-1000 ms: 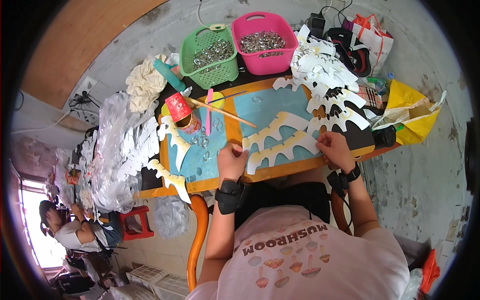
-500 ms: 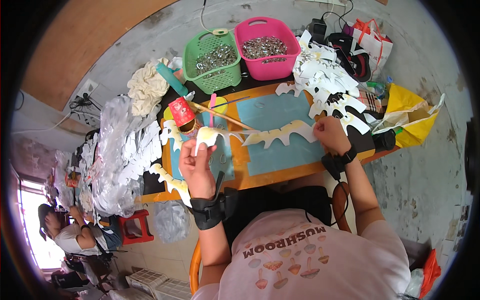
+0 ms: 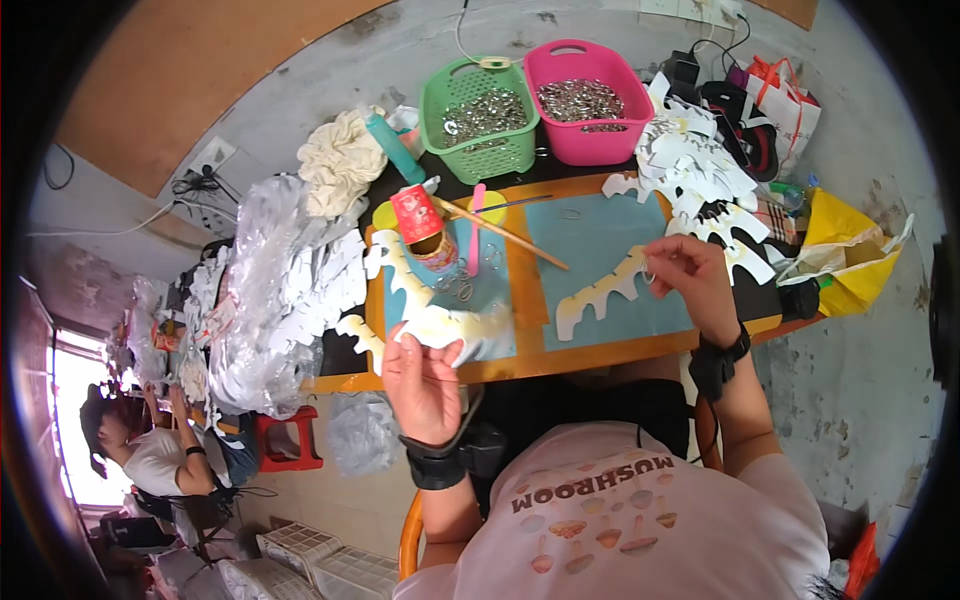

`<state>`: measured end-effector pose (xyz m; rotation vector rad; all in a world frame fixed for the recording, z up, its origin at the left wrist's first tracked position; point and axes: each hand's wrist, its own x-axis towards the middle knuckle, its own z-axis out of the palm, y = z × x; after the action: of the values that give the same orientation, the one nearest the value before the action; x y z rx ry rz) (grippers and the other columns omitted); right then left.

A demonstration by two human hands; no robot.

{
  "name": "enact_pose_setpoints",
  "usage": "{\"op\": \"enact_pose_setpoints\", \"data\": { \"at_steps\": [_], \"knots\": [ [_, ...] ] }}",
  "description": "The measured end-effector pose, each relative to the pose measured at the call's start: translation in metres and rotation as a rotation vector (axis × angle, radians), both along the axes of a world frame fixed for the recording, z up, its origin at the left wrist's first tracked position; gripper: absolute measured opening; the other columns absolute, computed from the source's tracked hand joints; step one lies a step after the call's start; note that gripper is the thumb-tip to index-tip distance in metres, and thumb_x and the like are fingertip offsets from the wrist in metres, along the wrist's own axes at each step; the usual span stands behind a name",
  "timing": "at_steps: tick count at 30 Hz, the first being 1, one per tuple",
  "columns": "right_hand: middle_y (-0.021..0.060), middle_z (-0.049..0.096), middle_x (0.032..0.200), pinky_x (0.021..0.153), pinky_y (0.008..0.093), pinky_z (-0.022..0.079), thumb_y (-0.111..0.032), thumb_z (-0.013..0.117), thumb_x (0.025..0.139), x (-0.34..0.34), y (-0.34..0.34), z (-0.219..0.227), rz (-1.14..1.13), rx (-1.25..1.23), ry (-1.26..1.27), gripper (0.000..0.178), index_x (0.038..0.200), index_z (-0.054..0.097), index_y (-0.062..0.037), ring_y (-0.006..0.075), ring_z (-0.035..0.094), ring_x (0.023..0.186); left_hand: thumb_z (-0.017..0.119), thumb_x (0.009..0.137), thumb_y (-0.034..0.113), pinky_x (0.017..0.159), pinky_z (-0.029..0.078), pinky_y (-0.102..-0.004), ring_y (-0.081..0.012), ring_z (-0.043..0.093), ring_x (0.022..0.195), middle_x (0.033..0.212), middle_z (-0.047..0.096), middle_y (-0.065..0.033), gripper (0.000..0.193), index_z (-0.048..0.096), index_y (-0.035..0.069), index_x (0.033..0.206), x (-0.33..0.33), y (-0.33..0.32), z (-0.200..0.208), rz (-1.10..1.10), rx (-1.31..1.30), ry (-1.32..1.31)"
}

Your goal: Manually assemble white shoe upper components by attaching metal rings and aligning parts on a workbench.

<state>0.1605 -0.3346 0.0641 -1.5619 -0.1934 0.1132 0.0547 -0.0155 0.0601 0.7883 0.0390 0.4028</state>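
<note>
My left hand [image 3: 425, 388] is closed on one end of a scalloped white card piece [image 3: 440, 325] with a yellow patch. That piece is smeared by motion over the table's front edge. Over the right blue mat [image 3: 640, 312], my right hand [image 3: 697, 285] pinches what looks like a small silver metal ring [image 3: 649, 272]. Just left of its fingertips lies another scalloped white and yellow card piece [image 3: 600, 292]. Further pieces, such as a curved one [image 3: 398, 270], rest at the left by a tipped red paper cup [image 3: 415, 215]. Several loose metal rings [image 3: 458, 288] lie near the cup.
At the back stand a green basket [image 3: 475, 155] and a pink basket [image 3: 595, 148], both holding small metal parts. White card pieces [image 3: 695, 150] are heaped at the right, beside a yellow bag [image 3: 850, 255]. Clear plastic bags [image 3: 255, 300] lie left. Another person [image 3: 165, 455] sits far left.
My left hand has lowered toward the table's front edge with its card piece. My right hand remains beside the other piece, and a small ring now shows at its fingertips. The whole view has shifted.
</note>
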Motion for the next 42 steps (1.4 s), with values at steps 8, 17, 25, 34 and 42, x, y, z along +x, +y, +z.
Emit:
{"op": "enact_pose_setpoints", "data": {
  "at_steps": [8,17,25,34,42],
  "knots": [
    [0.0090,0.071,0.088,0.072,0.0254,0.059,0.001,0.066,0.092,-0.051,0.090,0.024,0.301,0.337,0.184,0.010,0.102,0.067,0.0025,0.0147,0.072,0.079,0.051,0.106,0.021,0.066,0.049,-0.0231,-0.0073,0.056,0.070,0.093,0.063,-0.0027,0.017,0.052,0.008,0.115,-0.012,-0.037,-0.007,0.084,0.021,0.235],
    [0.0062,0.070,0.100,0.073,0.0262,0.058,0.000,0.068,0.091,-0.072,0.130,-0.032,0.183,0.149,-0.141,0.016,0.107,0.070,-0.0006,0.0130,0.070,0.084,0.053,0.105,0.026,0.057,0.052,-0.0224,-0.0100,0.065,0.074,0.095,0.068,-0.0047,0.021,0.053,0.008,0.114,-0.024,-0.047,-0.044,0.240,0.044,0.382],
    [0.0109,0.067,0.104,0.071,0.0320,0.058,0.002,0.071,0.082,-0.081,0.146,-0.043,0.060,-0.251,-0.703,0.023,0.105,0.072,-0.0037,0.0263,0.070,0.087,0.051,0.105,0.027,0.062,0.054,-0.0240,-0.0089,0.062,0.073,0.090,0.066,-0.0041,0.021,0.056,0.007,0.107,-0.026,-0.048,-0.062,0.246,0.057,0.369],
    [0.0108,0.067,0.105,0.071,0.0335,0.058,0.003,0.069,0.082,-0.090,0.153,-0.056,0.008,-0.337,-0.761,0.031,0.112,0.070,-0.0056,0.0272,0.070,0.087,0.053,0.105,0.025,0.062,0.051,-0.0220,-0.0083,0.061,0.075,0.089,0.065,-0.0035,0.019,0.057,0.007,0.107,-0.027,-0.048,-0.058,0.300,0.113,0.460],
    [0.0112,0.066,0.105,0.070,0.0324,0.058,0.005,0.068,0.082,-0.086,0.152,-0.059,0.008,-0.344,-0.731,0.030,0.110,0.070,-0.0045,0.0257,0.070,0.086,0.056,0.104,0.019,0.075,0.050,-0.0241,-0.0078,0.059,0.075,0.088,0.068,-0.0032,0.018,0.060,0.002,0.103,-0.026,-0.045,-0.063,0.384,0.337,0.401]
  ]
}}
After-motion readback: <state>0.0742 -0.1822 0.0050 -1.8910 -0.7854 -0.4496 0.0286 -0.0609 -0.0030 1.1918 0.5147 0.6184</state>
